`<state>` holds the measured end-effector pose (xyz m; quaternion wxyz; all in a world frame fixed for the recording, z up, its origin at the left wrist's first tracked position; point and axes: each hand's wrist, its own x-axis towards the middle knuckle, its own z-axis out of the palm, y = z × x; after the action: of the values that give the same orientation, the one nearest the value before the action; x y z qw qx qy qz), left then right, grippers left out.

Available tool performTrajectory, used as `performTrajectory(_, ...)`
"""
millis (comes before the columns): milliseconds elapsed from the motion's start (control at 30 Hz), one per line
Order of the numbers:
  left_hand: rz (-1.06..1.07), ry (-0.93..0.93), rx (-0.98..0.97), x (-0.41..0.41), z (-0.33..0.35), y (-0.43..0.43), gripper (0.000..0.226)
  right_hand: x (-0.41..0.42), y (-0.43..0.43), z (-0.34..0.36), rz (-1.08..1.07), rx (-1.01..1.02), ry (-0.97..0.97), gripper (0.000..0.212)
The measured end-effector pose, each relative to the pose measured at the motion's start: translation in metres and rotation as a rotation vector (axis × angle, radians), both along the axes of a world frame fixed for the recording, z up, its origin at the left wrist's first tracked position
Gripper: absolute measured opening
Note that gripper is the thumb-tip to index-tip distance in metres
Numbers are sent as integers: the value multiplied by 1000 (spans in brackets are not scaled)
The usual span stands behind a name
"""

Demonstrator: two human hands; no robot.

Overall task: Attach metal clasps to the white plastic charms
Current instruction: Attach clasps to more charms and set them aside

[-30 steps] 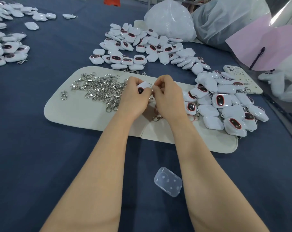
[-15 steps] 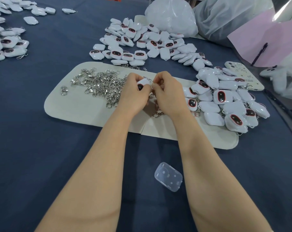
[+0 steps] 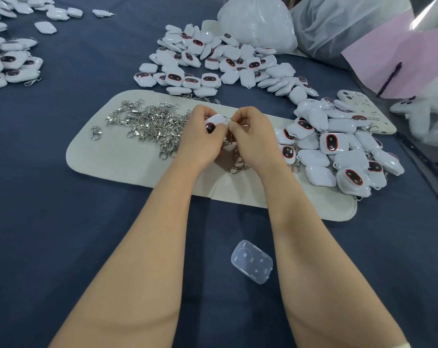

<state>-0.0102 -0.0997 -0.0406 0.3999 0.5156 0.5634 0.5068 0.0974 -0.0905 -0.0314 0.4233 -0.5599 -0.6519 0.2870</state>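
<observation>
Grips have hardly shifted since a second ago: left fingers grasp a white charm, right fingers pinch the clasp at its upper corner, tail dangling below them; fastening probably unfinished.

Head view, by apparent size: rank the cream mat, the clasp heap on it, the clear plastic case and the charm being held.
1. cream mat
2. clasp heap
3. clear plastic case
4. held charm, partly hidden by the left hand
The case is nearer the camera: last two unsure.
</observation>
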Motion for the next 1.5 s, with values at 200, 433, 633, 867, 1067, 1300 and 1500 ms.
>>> performTrajectory(200,-34,-32,8,1,1,0,16,1,3,-3,-47,-12,31,10)
performTrajectory(433,-37,-33,15,1,3,-2,24,2,1,-3,-12,17,-74,11)
performTrajectory(633,-14,-1,3,1,2,-2,24,-2,-1,-3,-43,85,-190,9)
performTrajectory(867,-25,10,2,1,2,-2,22,-3,-1,-3,-53,88,-221,9)
performTrajectory(1067,2,59,-5,-1,3,-1,20,-3,-1,-3,-4,101,-253,12)
performTrajectory(1300,6,-380,-105,1,13,-3,18,-7,-5,-3,-16,189,-143,20)
performTrajectory(1500,-142,-1013,-254,-5,24,-5,16,-13,-6,5,-26,159,222,17)
